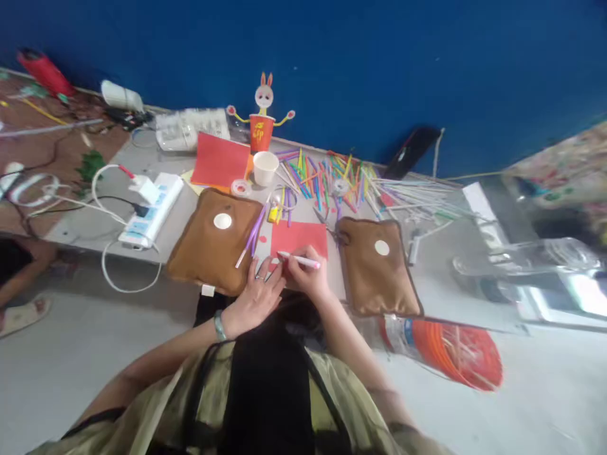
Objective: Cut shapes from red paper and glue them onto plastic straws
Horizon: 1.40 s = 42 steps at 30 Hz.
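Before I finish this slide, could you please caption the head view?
Right hand holding a pink-ended marker over red paper.

- Low passage above the flat red paper sheet point(298, 236), between left brown fabric pad point(202, 243) and right brown fabric pad point(368, 278).
- Blocking beyond: upright white paper cup point(265, 172), scattered thin multicoloured sticks point(318, 183).
- Open grey tabletop point(443, 284) farther right.

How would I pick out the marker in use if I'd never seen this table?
Below the blue wall, find the table, and on it the gap between the two brown cushions. There, the right hand holds the marker over a red sheet. It has a white barrel and a pink end, and is gripped, unlike the coloured sticks lying loose in a heap behind.
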{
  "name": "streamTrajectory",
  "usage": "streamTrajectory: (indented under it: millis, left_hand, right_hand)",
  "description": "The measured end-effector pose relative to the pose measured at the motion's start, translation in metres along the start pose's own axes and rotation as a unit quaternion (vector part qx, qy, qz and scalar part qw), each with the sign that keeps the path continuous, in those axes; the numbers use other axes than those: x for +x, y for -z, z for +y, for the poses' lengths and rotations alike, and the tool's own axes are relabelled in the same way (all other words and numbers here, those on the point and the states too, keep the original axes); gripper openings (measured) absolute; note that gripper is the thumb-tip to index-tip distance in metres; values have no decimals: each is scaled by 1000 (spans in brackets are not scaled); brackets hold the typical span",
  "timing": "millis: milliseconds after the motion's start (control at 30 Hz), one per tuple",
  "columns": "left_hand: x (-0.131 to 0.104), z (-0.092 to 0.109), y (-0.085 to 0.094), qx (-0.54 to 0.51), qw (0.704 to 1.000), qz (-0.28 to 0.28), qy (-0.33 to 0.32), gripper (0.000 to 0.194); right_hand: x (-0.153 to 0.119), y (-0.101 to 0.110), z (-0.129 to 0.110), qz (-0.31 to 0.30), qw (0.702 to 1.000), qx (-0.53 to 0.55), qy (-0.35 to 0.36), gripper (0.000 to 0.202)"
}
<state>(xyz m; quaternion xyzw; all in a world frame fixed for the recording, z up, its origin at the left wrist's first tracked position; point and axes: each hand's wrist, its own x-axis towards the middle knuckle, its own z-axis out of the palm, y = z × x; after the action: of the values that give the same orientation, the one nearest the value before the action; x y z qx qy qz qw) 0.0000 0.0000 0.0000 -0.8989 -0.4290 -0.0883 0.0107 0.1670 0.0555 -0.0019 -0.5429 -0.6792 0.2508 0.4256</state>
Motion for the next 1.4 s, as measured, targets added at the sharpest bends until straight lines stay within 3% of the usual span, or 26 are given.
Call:
streamTrajectory:
  millis: [1033,1400]
  left_hand:
    - [-1,-1,0,-4,1000,2,-4,41]
    - [-3,-1,-4,-8,1000,4,-8,51]
  right_hand:
    - [1,3,-5,-6,1000,-6,-14,8]
    - [1,3,-7,-4,999,-10,-30,6]
